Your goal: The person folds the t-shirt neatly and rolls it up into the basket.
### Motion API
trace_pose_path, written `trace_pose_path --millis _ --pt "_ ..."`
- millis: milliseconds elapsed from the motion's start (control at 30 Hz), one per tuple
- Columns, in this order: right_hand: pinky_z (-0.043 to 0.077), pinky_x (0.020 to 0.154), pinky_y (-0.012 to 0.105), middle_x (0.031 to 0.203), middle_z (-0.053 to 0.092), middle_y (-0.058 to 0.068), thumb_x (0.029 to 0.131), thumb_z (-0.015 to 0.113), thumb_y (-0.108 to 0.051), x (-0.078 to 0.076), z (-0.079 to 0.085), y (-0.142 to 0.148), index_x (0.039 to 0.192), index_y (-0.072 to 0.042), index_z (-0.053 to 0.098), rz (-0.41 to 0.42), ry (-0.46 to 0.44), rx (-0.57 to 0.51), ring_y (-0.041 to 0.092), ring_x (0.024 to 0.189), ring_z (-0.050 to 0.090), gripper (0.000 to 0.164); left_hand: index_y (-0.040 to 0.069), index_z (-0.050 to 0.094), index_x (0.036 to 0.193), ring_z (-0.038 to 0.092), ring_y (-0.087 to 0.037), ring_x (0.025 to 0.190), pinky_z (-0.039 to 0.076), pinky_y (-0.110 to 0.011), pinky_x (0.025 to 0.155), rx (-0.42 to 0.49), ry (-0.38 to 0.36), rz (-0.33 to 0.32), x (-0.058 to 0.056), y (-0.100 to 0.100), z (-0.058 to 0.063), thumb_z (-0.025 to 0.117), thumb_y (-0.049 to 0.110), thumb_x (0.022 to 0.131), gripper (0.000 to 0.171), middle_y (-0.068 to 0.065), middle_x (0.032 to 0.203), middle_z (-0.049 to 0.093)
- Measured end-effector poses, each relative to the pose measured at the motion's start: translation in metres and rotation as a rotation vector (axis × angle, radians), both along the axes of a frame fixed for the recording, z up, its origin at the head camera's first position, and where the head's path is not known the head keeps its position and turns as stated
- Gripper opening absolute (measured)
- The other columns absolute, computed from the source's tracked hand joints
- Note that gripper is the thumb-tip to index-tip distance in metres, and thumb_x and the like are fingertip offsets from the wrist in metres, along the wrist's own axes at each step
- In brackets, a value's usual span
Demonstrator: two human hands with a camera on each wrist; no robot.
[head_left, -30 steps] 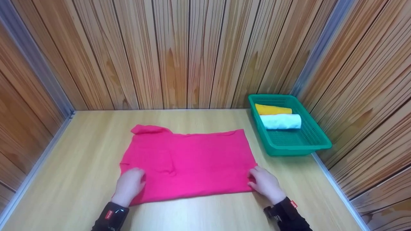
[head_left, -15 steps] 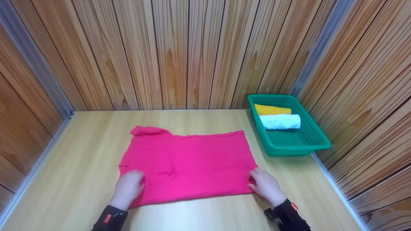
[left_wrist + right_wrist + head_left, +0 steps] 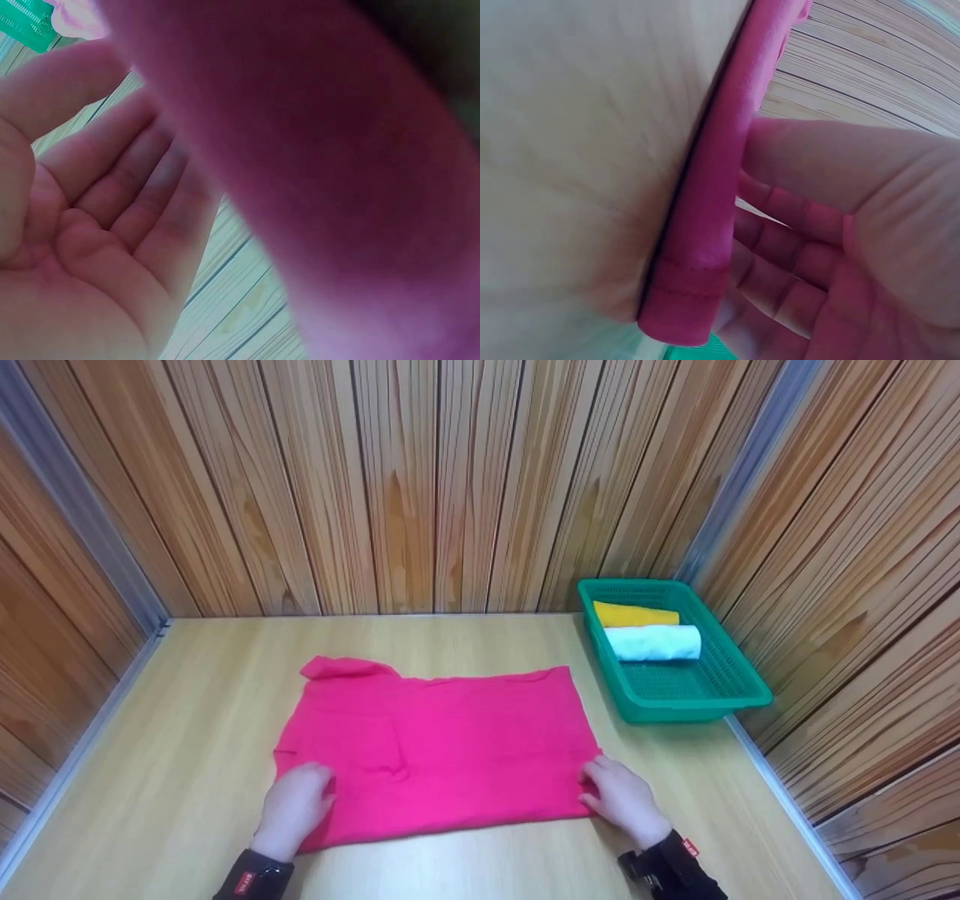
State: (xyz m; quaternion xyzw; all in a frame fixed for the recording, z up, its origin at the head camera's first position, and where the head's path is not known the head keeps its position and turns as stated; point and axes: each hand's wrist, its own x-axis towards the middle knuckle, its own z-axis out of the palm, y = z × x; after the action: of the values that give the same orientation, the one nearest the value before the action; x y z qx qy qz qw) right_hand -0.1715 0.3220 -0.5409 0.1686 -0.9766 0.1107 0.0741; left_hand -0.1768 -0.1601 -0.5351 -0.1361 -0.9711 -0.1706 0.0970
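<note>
A bright pink T-shirt point(image 3: 465, 750), folded into a wide, roughly oblong shape, lies on the table with creases on its left half. My left hand point(image 3: 294, 806) pinches it near its front left corner, thumb and forefinger tips meeting the fabric. In the left wrist view the blurred pink cloth point(image 3: 300, 172) covers those fingertips. At the front right edge my right hand point(image 3: 621, 799) pinches the shirt. The right wrist view shows the thumb point(image 3: 802, 154) against the shirt's folded edge point(image 3: 705, 202), the other fingers bent beyond it.
A green plastic basket point(image 3: 694, 706) stands at the back right, holding a yellow rolled cloth point(image 3: 636, 615) and a white rolled cloth point(image 3: 652, 643). Wood-panelled walls point(image 3: 412, 487) enclose the pale wooden table point(image 3: 172, 720) at the back and both sides.
My left hand has drawn slightly toward me and to the left, and the T-shirt's left side has shifted with it. My right hand has stayed nearly still.
</note>
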Motion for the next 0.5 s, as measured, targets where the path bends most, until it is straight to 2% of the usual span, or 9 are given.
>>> trace_pose_path --millis 300,500 --pt "0.052 0.07 0.041 0.083 0.052 -0.003 0.072 0.084 -0.013 0.005 0.0013 0.0002 0.086 -0.012 0.06 0.02 0.027 0.002 0.023 0.079 0.06 0.027 0.005 0.064 0.081 0.063 -0.032 0.076 0.053 -0.047 0.069 -0.015 -0.009 0.012 0.0035 0.0 -0.0006 0.081 0.001 0.072 0.019 -0.008 0.076 0.062" --pt "0.051 0.07 0.039 0.084 0.052 -0.003 0.074 0.084 -0.014 0.0088 0.0022 0.0002 0.086 -0.013 0.06 0.022 -0.002 0.005 0.021 0.079 0.059 0.026 0.006 0.064 0.081 0.063 -0.031 0.075 0.052 -0.047 0.07 -0.016 -0.007 0.0 0.0068 -0.0008 -0.0014 0.081 0.002 0.072 0.019 -0.008 0.076 0.062"
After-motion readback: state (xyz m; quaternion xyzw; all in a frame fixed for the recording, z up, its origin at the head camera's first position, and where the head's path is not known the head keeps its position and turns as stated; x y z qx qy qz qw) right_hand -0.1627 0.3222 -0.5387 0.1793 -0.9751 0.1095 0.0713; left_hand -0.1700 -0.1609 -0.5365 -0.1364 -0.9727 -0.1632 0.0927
